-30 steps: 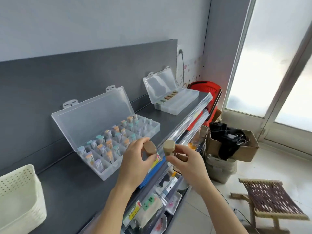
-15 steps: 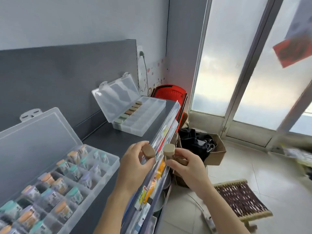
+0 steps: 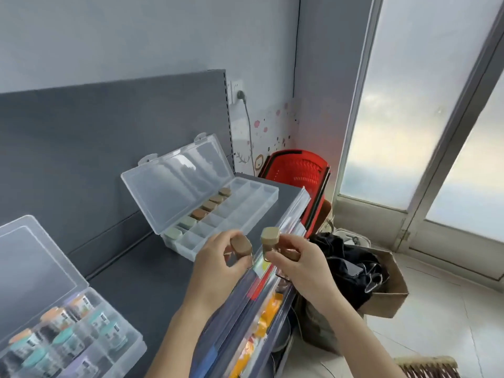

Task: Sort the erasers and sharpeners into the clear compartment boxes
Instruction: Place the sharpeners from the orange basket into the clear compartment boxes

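My left hand (image 3: 215, 271) pinches a brown hexagonal eraser (image 3: 241, 245) above the shelf's front edge. My right hand (image 3: 297, 261) grips a tan hexagonal eraser (image 3: 270, 238) upright, and a second brown piece shows between its fingers. Just behind my hands an open clear compartment box (image 3: 245, 211) lies on the dark shelf (image 3: 141, 282); its back row holds several hexagonal erasers (image 3: 208, 205), green to brown. A second open clear box (image 3: 81, 339) at lower left is filled with small sharpeners with orange and teal tops.
A clear plastic rail (image 3: 283, 222) runs along the shelf's front, with packaged goods below it. A red basket (image 3: 297, 170) stands past the shelf's end. A cardboard box with black items (image 3: 360, 274) sits on the floor to the right, near a glass door (image 3: 425, 105).
The view has swung right along the shelf, so the eraser box is now close behind my hands and the sharpener box has slid to the lower left. Both hands keep their erasers.
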A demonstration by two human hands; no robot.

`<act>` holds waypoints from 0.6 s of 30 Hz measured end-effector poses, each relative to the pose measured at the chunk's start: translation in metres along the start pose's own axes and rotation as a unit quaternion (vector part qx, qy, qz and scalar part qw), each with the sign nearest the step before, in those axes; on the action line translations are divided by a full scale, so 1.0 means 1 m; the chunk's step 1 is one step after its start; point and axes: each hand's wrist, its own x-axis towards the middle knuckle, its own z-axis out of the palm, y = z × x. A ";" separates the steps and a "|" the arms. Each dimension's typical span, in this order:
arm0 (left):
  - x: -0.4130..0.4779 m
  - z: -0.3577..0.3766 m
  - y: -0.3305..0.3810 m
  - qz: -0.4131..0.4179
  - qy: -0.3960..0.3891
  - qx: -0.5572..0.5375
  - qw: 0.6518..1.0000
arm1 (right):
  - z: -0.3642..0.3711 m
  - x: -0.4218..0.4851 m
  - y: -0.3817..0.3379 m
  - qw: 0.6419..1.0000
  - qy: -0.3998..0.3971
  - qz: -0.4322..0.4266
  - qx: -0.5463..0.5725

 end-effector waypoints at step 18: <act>0.109 0.034 -0.008 -0.137 0.165 0.083 0.973 | -0.015 0.198 0.030 0.977 -0.203 -0.066 0.026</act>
